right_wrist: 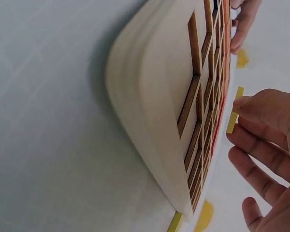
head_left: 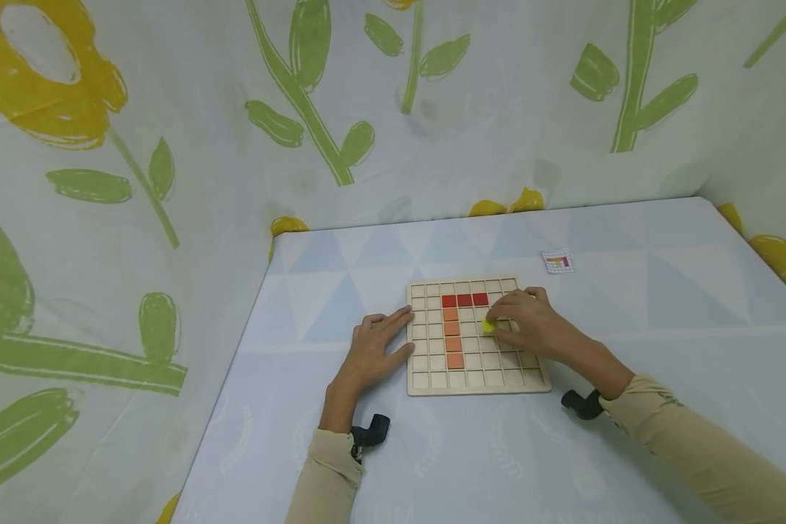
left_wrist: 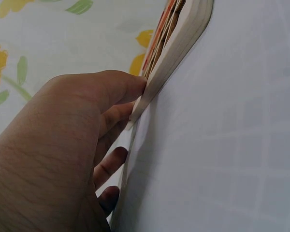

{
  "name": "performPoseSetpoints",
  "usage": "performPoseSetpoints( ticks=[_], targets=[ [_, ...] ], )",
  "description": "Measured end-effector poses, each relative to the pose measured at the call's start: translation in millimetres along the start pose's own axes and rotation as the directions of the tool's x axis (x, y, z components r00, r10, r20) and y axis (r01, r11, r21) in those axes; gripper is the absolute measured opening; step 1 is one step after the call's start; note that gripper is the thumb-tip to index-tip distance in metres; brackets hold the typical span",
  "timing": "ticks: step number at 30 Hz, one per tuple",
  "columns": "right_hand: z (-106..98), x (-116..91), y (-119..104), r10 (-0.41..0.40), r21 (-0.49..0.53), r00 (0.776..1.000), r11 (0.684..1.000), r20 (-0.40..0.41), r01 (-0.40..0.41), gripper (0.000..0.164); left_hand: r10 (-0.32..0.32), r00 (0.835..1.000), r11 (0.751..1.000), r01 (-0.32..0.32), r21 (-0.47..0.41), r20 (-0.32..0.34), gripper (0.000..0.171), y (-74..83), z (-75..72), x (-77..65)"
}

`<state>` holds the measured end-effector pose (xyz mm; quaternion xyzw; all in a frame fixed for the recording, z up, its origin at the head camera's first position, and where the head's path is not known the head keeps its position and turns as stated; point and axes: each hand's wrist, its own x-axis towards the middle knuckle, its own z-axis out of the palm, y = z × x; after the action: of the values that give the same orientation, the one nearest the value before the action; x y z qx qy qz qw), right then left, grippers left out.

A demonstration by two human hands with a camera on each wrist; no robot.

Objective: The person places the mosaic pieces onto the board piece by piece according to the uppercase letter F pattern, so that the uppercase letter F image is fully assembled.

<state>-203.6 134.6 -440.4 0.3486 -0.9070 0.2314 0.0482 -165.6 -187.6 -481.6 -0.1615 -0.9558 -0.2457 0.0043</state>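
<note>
A square wooden grid board (head_left: 426,383) lies on the table. Three red tiles (head_left: 464,300) sit in a row near its far side, and several orange tiles (head_left: 454,343) run down a column below the leftmost red one. My right hand (head_left: 538,325) pinches a yellow square tile (head_left: 489,327) between thumb and fingertips, just above the board right of the orange column; in the right wrist view this tile (right_wrist: 235,111) is edge-on. My left hand (head_left: 372,351) rests against the board's left edge, thumb and fingertips touching it, as the left wrist view also shows.
A small card (head_left: 557,261) printed with a coloured grid pattern lies behind the board to the right. A yellow piece (right_wrist: 174,222) shows by the board's corner in the right wrist view. The pale patterned table (head_left: 288,437) meets a flower-printed cloth (head_left: 196,145) at back and left.
</note>
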Motion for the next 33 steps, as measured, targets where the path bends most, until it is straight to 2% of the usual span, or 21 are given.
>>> performPoseSetpoints(
  ticks=[23,33],
  targets=[
    [16,22,-15,-0.027,-0.003,0.999,1.0,0.042,0.027,0.015,0.006,1.0,1.0,-0.006,-0.006,-0.004,0.059,-1.6,-0.4,-0.4],
    [20,23,-15,-0.036,-0.026,0.997,0.999,0.062,0.037,0.016,0.009,1.0,1.0,-0.009,0.001,0.007,0.06,1.3,-2.2,-0.5]
  ],
)
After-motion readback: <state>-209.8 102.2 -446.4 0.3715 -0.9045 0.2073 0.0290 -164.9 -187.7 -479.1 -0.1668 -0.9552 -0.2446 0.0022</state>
